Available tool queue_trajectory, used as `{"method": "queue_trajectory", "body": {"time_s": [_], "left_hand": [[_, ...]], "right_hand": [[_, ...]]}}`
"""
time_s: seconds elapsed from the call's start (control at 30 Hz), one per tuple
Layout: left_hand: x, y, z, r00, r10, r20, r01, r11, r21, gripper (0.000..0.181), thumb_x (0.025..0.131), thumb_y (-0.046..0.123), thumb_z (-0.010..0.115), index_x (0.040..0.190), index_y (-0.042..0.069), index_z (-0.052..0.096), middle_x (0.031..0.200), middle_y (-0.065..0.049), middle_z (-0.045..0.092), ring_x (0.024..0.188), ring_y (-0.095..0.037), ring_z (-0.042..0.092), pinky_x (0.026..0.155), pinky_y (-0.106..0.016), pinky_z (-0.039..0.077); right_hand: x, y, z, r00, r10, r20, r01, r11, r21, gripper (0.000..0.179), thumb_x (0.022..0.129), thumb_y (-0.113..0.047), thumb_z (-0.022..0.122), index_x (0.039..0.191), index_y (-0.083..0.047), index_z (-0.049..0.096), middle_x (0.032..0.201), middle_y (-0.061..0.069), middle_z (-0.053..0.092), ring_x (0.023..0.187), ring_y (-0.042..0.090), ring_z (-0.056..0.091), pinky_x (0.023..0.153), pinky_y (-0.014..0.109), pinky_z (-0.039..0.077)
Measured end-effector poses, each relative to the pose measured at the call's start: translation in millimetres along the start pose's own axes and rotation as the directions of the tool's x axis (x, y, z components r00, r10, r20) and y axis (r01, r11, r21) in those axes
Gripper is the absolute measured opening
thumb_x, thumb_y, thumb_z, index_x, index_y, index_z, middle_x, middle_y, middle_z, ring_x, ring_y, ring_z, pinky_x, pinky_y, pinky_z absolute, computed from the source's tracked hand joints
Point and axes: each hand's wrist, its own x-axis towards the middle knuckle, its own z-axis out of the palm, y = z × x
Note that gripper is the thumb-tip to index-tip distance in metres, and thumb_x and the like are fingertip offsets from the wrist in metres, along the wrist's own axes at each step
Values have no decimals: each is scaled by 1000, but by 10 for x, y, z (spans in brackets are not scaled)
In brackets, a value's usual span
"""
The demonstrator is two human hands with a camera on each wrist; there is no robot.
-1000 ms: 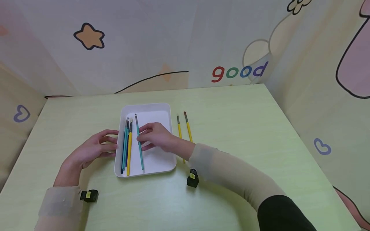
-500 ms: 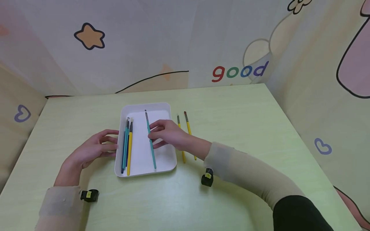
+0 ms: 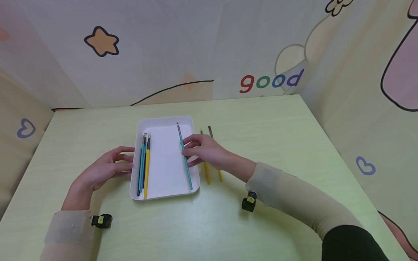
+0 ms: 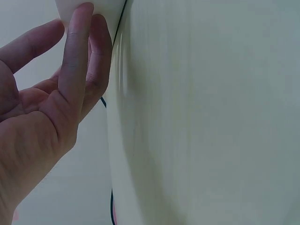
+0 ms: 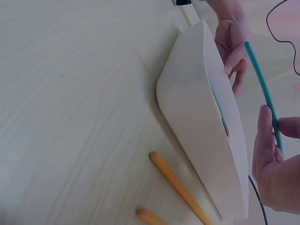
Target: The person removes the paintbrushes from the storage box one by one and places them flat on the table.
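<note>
Over the right side of a white tray, my right hand pinches a slim teal paintbrush between thumb and fingers, bristle end pointing away. In the right wrist view this teal brush stands out above the tray wall. My left hand rests its fingertips against the tray's left side, fingers extended; the left wrist view shows the fingers at the tray's white wall. Along the tray's left side lie a yellow paintbrush and teal and dark-blue brushes side by side.
Right of the tray two yellow paintbrushes lie on the pale wooden table, partly hidden behind my right hand. A patterned curtain surrounds the table's back and sides. Black wrist cameras hang at both sleeves.
My right hand has moved steadily to the right across the tray, carrying the teal paintbrush from beside the other brushes to the tray's right side. The left hand and tray stay put.
</note>
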Motion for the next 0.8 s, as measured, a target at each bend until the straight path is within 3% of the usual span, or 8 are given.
{"method": "queue_trajectory", "body": {"time_s": [0.8], "left_hand": [[-10,3,3,1000,3,-11,-2,1000,16,69,100,12,67,156,0,30,134,-27,47,105,-28,64,89,-35,59]], "right_hand": [[-185,198,-595,991,61,-116,-62,998,-10,44,99,-7,68,140,0,53,126,19,60,98,26,65,82,41,62]]}}
